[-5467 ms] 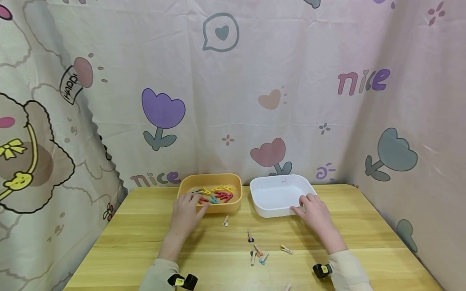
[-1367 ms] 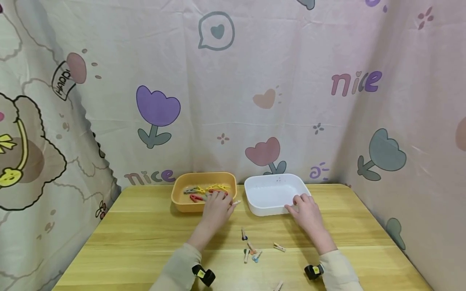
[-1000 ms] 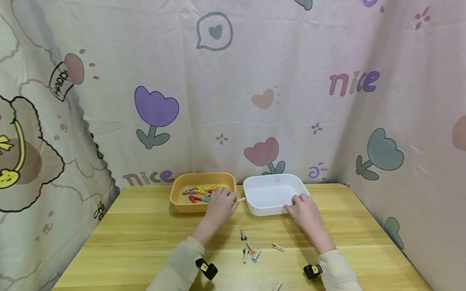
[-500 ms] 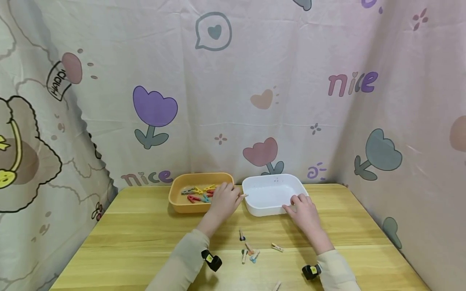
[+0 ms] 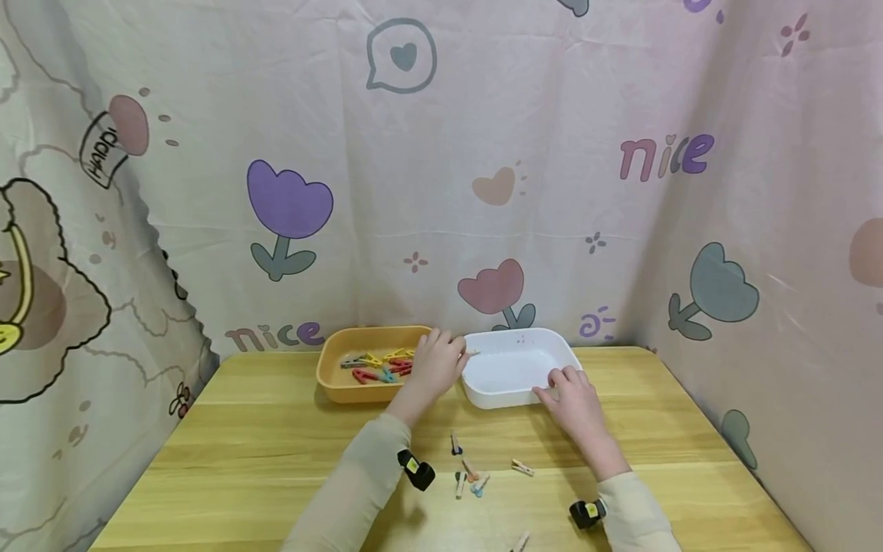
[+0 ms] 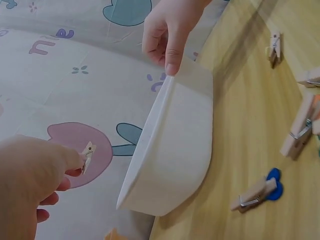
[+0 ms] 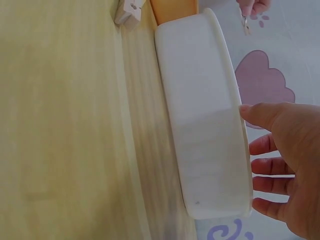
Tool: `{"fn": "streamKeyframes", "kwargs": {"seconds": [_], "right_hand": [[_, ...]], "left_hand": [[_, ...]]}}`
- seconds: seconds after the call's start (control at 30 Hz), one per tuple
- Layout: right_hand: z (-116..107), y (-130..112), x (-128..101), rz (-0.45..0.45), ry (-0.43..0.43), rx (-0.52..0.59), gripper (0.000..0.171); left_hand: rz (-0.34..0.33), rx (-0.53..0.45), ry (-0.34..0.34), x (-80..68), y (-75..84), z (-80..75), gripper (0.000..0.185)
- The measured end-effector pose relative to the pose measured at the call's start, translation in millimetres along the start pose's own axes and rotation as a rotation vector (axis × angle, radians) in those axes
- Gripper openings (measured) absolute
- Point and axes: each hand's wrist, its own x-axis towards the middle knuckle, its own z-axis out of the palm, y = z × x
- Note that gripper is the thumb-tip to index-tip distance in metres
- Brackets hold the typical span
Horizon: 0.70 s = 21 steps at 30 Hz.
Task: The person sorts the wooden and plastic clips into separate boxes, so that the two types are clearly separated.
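A small wooden clothespin (image 6: 88, 156) is pinched between the thumb and fingers of my left hand (image 5: 433, 369). That hand hangs in the air between the two bins, with the clothespin's tip near the left rim of the white bin (image 5: 507, 399). My right hand (image 5: 576, 402) grips the white bin's front right rim, thumb at the outer edge and fingers inside. No object shows on the visible part of the white bin's floor. Several red, yellow, blue and grey clips (image 5: 372, 376) lie in the orange-yellow bin (image 5: 355, 393), partly hidden by my left hand.
Several wooden clothespins lie on the wooden table (image 5: 241, 460) before the bins: one with a dark blue end (image 5: 455, 445), a small cluster (image 5: 471, 479), one to the right (image 5: 522, 468) and one at the front edge (image 5: 520, 541). A printed curtain (image 5: 386, 192) stands behind.
My left hand picked up the clothespin that lay before the orange-yellow bin, then moved right and up toward the white bin with it. The right hand stays on the white bin's rim.
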Motion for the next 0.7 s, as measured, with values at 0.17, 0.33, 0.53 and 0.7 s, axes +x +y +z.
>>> {"fn": "streamKeyframes", "kwargs": {"seconds": [0.17, 0.33, 0.53, 0.7], "right_hand": [[0.4, -0.4, 0.5, 0.003, -0.004, 0.006, 0.031], [1.5, 0.3, 0.8, 0.002, 0.002, 0.001, 0.032], [1.4, 1.3, 0.9, 0.002, 0.011, -0.002, 0.032], [1.6, 1.4, 1.0, 0.006, 0.006, 0.0, 0.032]], "left_hand": [[-0.011, -0.015, -0.022, 9.7, 3.9, 1.0, 0.016], [-0.009, -0.025, -0.022, 18.5, 8.1, 2.5, 0.016], [-0.038, -0.06, -0.04, 31.9, 12.7, 4.3, 0.017], [-0.05, -0.07, -0.045, 42.2, 16.8, 3.3, 0.019]]}}
